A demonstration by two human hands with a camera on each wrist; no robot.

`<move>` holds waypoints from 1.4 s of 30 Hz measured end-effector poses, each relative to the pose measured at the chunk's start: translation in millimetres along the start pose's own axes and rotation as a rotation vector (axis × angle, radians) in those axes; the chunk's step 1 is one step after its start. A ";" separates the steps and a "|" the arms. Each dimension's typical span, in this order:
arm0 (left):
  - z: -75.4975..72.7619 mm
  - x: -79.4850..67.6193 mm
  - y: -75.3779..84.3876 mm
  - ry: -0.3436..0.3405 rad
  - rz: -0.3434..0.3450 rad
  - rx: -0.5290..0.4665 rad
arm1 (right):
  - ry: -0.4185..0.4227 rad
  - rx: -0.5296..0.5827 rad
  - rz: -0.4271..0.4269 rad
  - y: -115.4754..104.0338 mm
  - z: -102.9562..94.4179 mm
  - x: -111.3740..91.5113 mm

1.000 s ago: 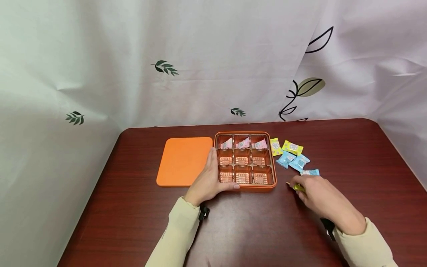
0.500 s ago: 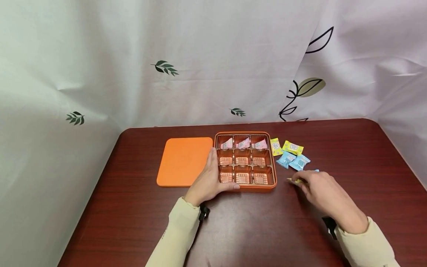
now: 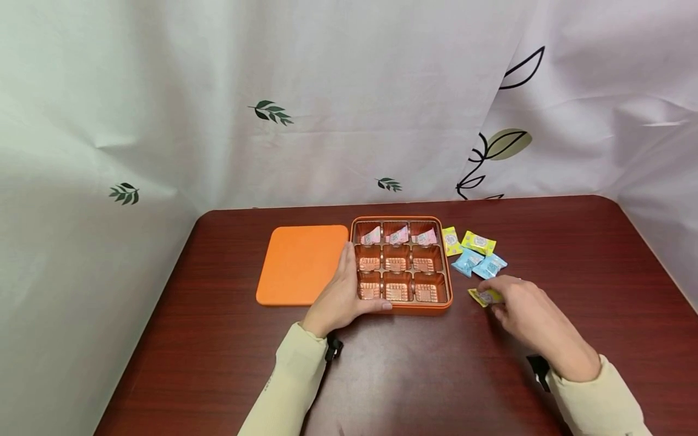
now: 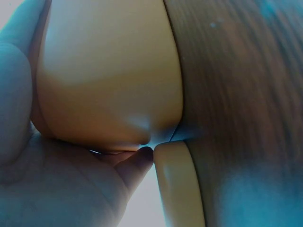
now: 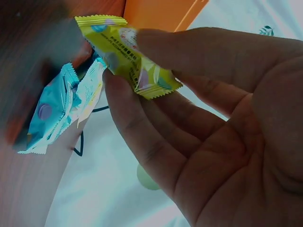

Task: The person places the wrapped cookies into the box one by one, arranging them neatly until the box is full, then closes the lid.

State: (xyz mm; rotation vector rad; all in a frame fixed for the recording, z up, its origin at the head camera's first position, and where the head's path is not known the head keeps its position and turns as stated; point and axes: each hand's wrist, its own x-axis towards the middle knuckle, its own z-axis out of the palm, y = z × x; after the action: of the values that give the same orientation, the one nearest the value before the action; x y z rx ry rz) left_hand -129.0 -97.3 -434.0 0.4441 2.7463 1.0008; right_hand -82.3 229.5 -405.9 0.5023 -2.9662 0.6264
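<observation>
In the head view, my left hand (image 3: pixel 340 297) lies against the near-left corner of an orange box (image 3: pixel 420 310), fingers straight along its left side and thumb along the front. The box has a copper-coloured divided tray, with a pink-wrapped candy (image 3: pixel 397 235) in each of the three back compartments. Right of the box, my right hand (image 3: pixel 531 315) pinches a yellow-wrapped candy (image 5: pixel 130 56) between thumb and index finger, low over the table. Just beyond that hand lie blue-wrapped candies (image 3: pixel 489 265) and two other yellow-wrapped candies (image 3: pixel 478 242).
An orange lid (image 3: pixel 302 264) lies flat on the dark red-brown table (image 3: pixel 414 375), left of the box and close against it. A pale curtain with leaf prints (image 3: pixel 338 121) hangs behind the table and at its sides.
The yellow-wrapped candy in my right hand has turned so that its printed face shows more. That hand has shifted slightly, covering a nearby blue-wrapped candy. My left hand stays at the box.
</observation>
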 end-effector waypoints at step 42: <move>0.0 -1.1 -0.6 -0.007 -0.007 -0.005 | 0.145 -0.008 0.029 1.6 1.4 2.4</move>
State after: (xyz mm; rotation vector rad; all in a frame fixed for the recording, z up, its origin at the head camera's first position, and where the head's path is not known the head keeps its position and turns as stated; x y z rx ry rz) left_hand -128.1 -98.1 -434.4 0.4366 2.7367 1.0021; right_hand -85.1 229.6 -407.4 0.3957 -2.8429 0.6248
